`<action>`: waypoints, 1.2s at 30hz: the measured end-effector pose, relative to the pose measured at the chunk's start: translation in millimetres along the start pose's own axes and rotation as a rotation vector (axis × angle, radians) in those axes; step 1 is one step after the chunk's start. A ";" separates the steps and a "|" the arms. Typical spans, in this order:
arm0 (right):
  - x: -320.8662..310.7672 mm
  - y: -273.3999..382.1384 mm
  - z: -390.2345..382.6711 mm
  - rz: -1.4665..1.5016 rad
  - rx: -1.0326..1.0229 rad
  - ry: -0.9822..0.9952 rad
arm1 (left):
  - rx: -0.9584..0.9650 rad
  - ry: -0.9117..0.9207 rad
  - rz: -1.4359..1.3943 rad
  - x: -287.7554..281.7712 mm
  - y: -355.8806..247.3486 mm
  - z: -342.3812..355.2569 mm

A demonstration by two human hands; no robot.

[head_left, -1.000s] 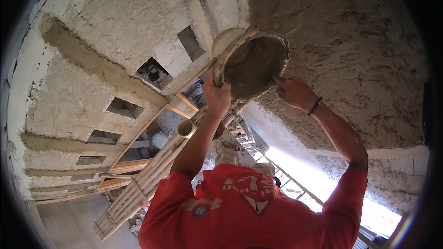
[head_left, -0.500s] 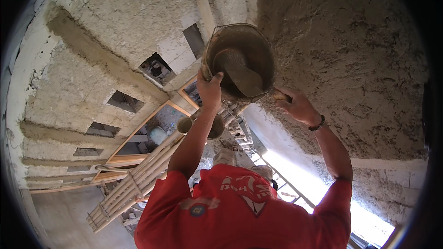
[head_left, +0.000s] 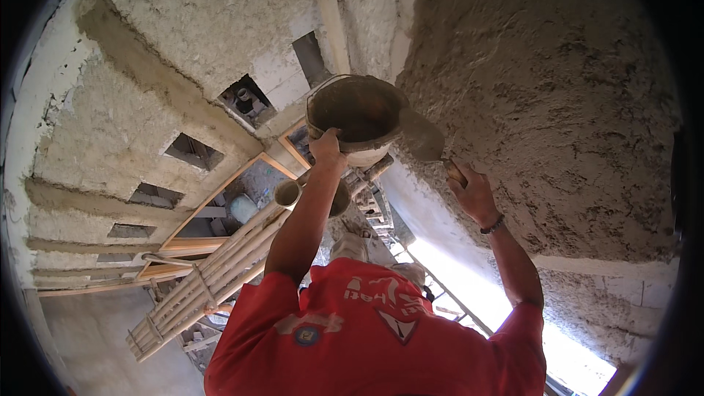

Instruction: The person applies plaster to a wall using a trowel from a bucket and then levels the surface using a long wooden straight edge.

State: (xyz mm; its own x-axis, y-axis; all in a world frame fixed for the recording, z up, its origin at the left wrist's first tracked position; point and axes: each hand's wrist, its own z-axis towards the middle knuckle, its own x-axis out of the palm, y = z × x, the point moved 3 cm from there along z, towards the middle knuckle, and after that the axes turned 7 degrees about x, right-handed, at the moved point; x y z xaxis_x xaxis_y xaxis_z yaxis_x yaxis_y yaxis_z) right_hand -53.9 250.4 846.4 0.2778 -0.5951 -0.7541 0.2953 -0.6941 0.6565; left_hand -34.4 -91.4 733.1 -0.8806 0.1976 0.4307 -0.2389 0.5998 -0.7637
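A round, muddy bucket [head_left: 369,153] is gripped by the left hand [head_left: 328,148], a flat, grey trowel [head_left: 423,137] by the right hand [head_left: 474,194], fingers curled, the brown upper-right wall [head_left: 543,95] seemingly coated but rough.

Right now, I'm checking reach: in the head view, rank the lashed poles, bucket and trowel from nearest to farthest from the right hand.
1. Trowel, held in the right hand.
2. Bucket, left of the trowel.
3. Lashed poles, lower left.
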 end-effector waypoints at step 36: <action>-37.5 90.4 61.5 -0.090 -0.107 0.830 | 0.040 -0.299 0.183 -252.5 15.7 25.1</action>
State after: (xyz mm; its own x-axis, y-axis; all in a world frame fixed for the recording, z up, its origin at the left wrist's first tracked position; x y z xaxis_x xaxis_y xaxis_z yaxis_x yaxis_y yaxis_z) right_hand -93.9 185.1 933.0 0.8187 -0.0194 -0.5740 0.4218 -0.6580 0.6238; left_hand 174.0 -151.4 600.3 -0.9898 0.0592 0.1295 -0.0769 0.5435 -0.8359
